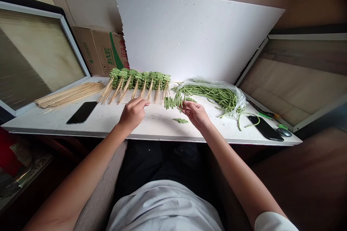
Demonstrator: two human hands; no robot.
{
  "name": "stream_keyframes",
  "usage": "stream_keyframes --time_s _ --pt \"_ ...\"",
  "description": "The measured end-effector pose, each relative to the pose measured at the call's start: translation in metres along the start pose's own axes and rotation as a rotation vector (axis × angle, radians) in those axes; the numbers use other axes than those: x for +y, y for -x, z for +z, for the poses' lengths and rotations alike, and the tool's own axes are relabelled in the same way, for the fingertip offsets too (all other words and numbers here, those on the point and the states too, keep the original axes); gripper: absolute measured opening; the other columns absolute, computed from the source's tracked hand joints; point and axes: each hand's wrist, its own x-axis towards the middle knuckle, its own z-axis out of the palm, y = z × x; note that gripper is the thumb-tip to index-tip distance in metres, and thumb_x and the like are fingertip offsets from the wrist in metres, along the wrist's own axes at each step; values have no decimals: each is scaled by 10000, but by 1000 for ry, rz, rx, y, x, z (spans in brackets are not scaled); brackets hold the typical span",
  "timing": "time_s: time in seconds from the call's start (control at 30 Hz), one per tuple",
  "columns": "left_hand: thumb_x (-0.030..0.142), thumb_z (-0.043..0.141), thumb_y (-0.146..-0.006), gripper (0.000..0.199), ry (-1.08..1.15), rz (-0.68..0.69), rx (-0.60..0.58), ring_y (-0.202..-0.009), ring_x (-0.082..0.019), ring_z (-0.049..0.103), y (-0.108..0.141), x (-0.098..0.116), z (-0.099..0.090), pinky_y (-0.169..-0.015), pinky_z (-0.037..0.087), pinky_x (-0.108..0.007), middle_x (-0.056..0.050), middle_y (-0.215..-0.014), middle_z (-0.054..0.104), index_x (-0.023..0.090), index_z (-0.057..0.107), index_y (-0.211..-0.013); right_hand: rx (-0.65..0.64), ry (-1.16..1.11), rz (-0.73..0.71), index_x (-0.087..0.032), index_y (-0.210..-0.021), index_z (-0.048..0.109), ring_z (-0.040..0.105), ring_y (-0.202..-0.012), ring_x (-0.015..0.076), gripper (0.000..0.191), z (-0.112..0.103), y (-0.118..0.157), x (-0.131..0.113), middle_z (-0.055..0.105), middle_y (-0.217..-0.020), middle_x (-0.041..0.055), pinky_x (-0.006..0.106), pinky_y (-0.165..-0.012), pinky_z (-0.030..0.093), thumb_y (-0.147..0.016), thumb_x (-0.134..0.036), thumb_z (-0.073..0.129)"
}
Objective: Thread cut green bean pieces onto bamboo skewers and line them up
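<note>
Soft light brightens the middle of the desk (155, 128) and the white foam board (197, 36), palest low near the desk's back edge. Deep shadow fills the space beneath the front edge. The upper right corner falls nearly black. Wide-angle distortion stretches both sides, where outer areas smear; the center looks fairly sharp.

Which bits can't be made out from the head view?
All in the head view:
- Skewer: right end hidden behind fingers of the right hand.
- Box: right side hidden by the white board.
- Left glass panel: cut off by the left edge.
- Red item: cut off by the same edge.
</note>
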Motion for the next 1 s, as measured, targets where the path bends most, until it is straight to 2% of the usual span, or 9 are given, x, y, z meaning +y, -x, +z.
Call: stream_keyframes --time_s 0.2,0.47,0.77,1.0 --pt "-116 405 -781 453 -17 17 5 -837 -206 714 -3 1 -5 -754 595 -314 -60 -868 747 154 737 -930 -4 85 -76 -199 -819 816 783 -864 215 337 -1 1 -1 801 -835 56 319 -795 644 -661 -446 982" --pt "-113 414 -769 440 -40 57 24 -831 -214 705 -5 0 -8 -751 583 -325 -60 -849 742 155 733 -913 -25 93 -66 -188 -815 831 785 -868 222 341 3 5 1 792 -829 59 326 -789 659 -660 -450 985" --pt "-120 396 -757 448 -36 96 48 -804 -212 701 -6 2 -7 -727 574 -315 -59 -831 736 152 721 -904 -61 113 -67 -193 -845 823 803 -956 259 332 2 6 3 800 -865 68 342 -813 665 -704 -459 964" --pt "-116 396 -763 446 -18 103 67 -797 -204 699 -8 3 -8 -719 572 -303 -54 -826 731 153 722 -908 -36 85 -47 -197 -806 798 817 -943 278 388 8 8 2 790 -817 46 346 -799 665 -626 -471 1006"
